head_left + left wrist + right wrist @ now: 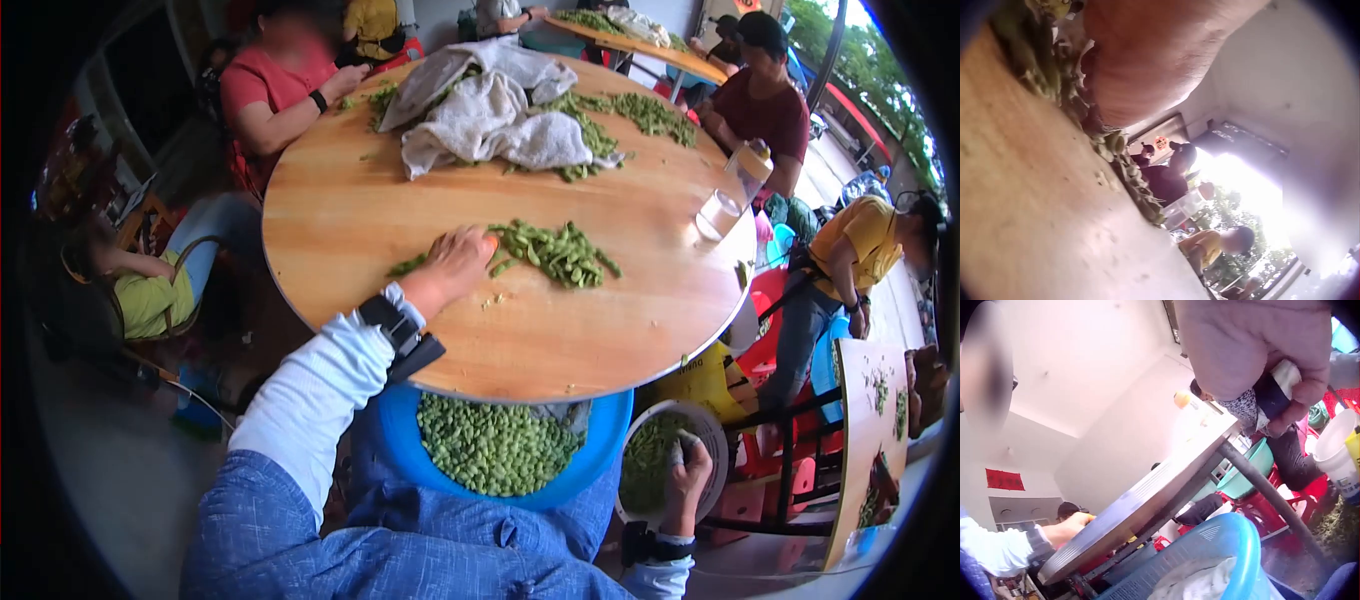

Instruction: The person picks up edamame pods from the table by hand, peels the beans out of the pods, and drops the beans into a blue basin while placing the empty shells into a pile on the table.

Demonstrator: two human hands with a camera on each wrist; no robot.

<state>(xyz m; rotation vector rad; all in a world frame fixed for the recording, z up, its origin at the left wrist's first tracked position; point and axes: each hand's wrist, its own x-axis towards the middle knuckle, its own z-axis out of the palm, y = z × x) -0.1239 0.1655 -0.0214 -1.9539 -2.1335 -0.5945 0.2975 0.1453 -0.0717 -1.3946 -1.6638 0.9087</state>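
Note:
My left hand (458,268) is low on the round wooden table (350,220), touching a small heap of green bean pods (565,255). Its fingers are mostly hidden under the back of the hand, and something orange shows at the fingertips. In the left wrist view the palm side hangs close over pods (1129,172). My right hand (690,478) is over a pale basket (716,432) of green pods beside my lap, its fingers loosely bent. Wraps (1272,394) cover some of its digits. Between my knees, a blue tub (398,445) holds shelled green beans (495,450).
White cloths (475,115) lie over more pods on the table's far side. A clear bottle (733,192) stands near the right edge. People sit around, one in red (275,90) at the far left. A smaller table (860,400) with pods is at right.

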